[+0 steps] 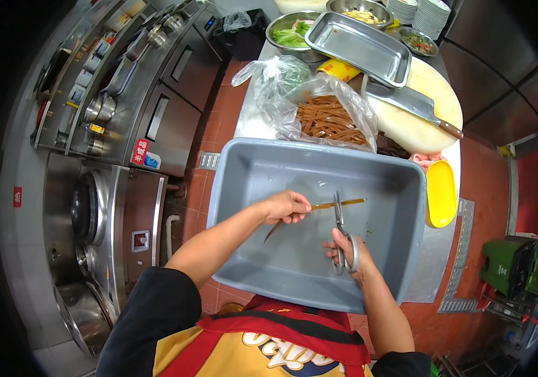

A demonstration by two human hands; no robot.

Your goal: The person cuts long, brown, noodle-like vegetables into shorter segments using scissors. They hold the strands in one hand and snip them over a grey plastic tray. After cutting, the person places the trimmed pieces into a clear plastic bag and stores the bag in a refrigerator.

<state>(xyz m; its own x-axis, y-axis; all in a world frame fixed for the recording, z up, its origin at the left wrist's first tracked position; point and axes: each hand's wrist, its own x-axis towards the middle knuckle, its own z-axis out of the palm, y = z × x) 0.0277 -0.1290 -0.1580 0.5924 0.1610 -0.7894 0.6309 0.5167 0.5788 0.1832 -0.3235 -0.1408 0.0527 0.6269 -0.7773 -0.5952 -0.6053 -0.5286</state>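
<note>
My left hand (286, 207) pinches a long, flat, brown translucent strip (352, 202) between thumb and fingers. One end of the strip dangles toward me and the other stretches right. In my right hand (358, 254) is a pair of metal scissors (339, 221), its fingers through the handle loops. The blades point away from me and meet the strip to the right of my left hand; whether they are parted is hard to tell. Both hands are over a large grey plastic tub (385, 251). Beyond its far rim, a clear plastic bag (352, 100) holds many similar brown strips (328, 119).
A cleaver (407, 103) lies on a round cutting board (429, 135) past the tub, with a metal tray (363, 47) overhead of it. A yellow oval dish (441, 195) sits by the tub's right rim. A bowl of greens (291, 36) stands farther back.
</note>
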